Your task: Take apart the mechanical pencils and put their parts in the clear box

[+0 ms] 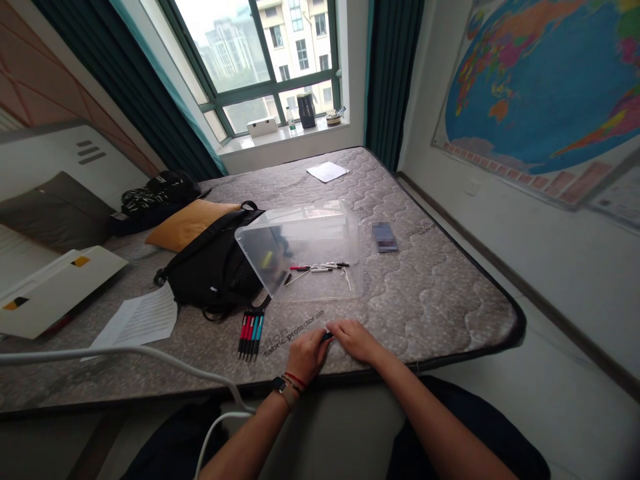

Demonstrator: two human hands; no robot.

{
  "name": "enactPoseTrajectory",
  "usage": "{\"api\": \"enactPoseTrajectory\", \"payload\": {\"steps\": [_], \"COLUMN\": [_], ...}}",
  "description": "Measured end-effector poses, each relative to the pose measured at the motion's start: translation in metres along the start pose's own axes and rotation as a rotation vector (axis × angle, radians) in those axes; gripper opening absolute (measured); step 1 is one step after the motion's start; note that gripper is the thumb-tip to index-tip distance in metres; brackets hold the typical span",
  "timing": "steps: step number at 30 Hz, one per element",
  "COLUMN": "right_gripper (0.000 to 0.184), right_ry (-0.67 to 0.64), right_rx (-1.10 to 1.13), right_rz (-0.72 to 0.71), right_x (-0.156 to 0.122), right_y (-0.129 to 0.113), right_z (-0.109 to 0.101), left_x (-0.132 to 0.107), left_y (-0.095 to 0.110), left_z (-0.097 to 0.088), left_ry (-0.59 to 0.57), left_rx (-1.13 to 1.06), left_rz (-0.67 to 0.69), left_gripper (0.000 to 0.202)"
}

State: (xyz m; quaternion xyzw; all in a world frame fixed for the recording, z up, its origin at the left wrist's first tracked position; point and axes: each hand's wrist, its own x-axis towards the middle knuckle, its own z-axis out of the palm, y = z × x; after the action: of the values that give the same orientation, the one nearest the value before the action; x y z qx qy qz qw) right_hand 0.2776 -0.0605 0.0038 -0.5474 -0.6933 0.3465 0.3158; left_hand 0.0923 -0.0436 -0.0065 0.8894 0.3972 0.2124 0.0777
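My left hand (306, 355), with a watch and a red cord at its wrist, is closed on one end of a dark pen (327, 336). The fingers of my right hand (356, 339) pinch its other end, so most of it is hidden. Both hands are low over the near edge of the mattress. Left of them lies a neat row of red and teal pens (251, 335) with black ends. Beyond my hands a clear plastic bin (353, 240) rests on its side, its open end towards the left. Several loose pens (320, 269) lie in it, white, black and red.
A black backpack (215, 273) leans by the bin, with a yellow pillow (193, 225) behind. Printed paper (140, 317) and a white box (60, 287) lie left. A phone-like, blurred object (384, 237) is right of the bin. A white tube (150, 350) crosses the left foreground.
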Motion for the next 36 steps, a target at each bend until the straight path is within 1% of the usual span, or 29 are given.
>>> {"api": "enactPoseTrajectory", "payload": {"steps": [3, 6, 11, 16, 22, 26, 28, 31, 34, 36], "right_gripper": [0.048, 0.048, 0.044, 0.042, 0.032, 0.021, 0.024, 0.036, 0.047, 0.05], "right_ry": [0.001, 0.012, 0.052, 0.062, 0.103, 0.112, 0.081, 0.052, -0.02, -0.084], "right_rx": [0.016, 0.004, -0.008, -0.005, -0.035, 0.076, 0.119, 0.138, 0.19, 0.294], "right_rz": [0.019, 0.025, 0.042, 0.057, 0.064, 0.087, 0.114, 0.116, 0.127, 0.18], "right_x": [0.002, 0.002, 0.0, 0.0, 0.0, -0.001, -0.001, 0.0, 0.002, 0.003], "right_y": [0.0, 0.001, 0.0, 0.0, 0.002, -0.002, -0.004, -0.003, 0.006, 0.012], "right_z": [0.001, 0.002, 0.003, 0.006, 0.007, -0.002, -0.006, -0.009, -0.009, -0.009], "left_x": [0.002, 0.002, 0.001, 0.0, 0.0, 0.0, 0.0, 0.001, 0.002, 0.002], "left_y": [0.002, 0.004, 0.001, -0.004, -0.007, -0.006, -0.005, -0.004, -0.004, -0.003], "left_z": [-0.003, -0.003, 0.001, 0.006, 0.007, 0.006, 0.005, 0.005, 0.004, 0.004], "left_ry": [-0.006, -0.013, 0.004, 0.006, 0.002, -0.017, -0.018, -0.013, -0.013, -0.014], "left_rx": [0.017, 0.061, 0.065, 0.077, 0.087, 0.115, 0.117, 0.118, 0.13, 0.132], "left_rz": [0.024, 0.019, 0.007, -0.032, -0.036, -0.059, -0.063, -0.065, -0.061, -0.058], "left_gripper": [0.027, 0.027, 0.029, 0.026, 0.027, 0.03, 0.03, 0.028, 0.028, 0.028]}}
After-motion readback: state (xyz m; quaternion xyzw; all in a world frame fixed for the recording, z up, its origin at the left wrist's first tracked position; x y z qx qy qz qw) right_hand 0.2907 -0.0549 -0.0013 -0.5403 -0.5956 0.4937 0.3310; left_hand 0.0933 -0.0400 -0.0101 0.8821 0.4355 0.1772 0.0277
